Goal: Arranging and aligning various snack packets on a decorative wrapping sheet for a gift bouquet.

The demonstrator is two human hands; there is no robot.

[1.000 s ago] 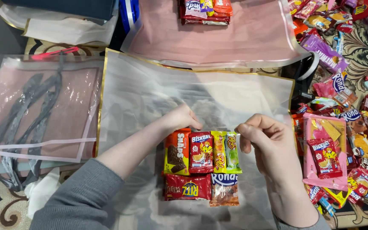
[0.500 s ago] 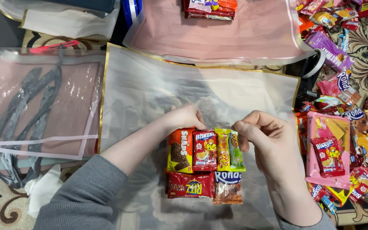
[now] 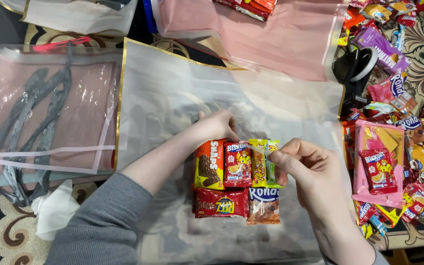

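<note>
A tight block of snack packets (image 3: pixel 236 179) lies on a frosted white sheet with a gold edge (image 3: pixel 172 98): an orange-red chocolate packet, a red biscuit packet, yellow and green thin packets on top, a red cracker packet and a brown wafer packet below. My left hand (image 3: pixel 215 126) rests curled on the upper edge of the block, over the orange-red and red packets. My right hand (image 3: pixel 303 169) pinches a strip of clear tape against the green packet (image 3: pixel 271 164) at the block's right side.
A pink sheet under clear wrap with dark ribbon (image 3: pixel 40 113) lies at left. Another pink sheet (image 3: pixel 280 34) lies at the back. A tape dispenser (image 3: pixel 357 68) and a heap of loose snack packets (image 3: pixel 403 127) fill the right side. White tissue (image 3: pixel 55 208) sits at lower left.
Both hands stayed on the snack block. My right hand's fingers shifted slightly down along the green packet with the tape.
</note>
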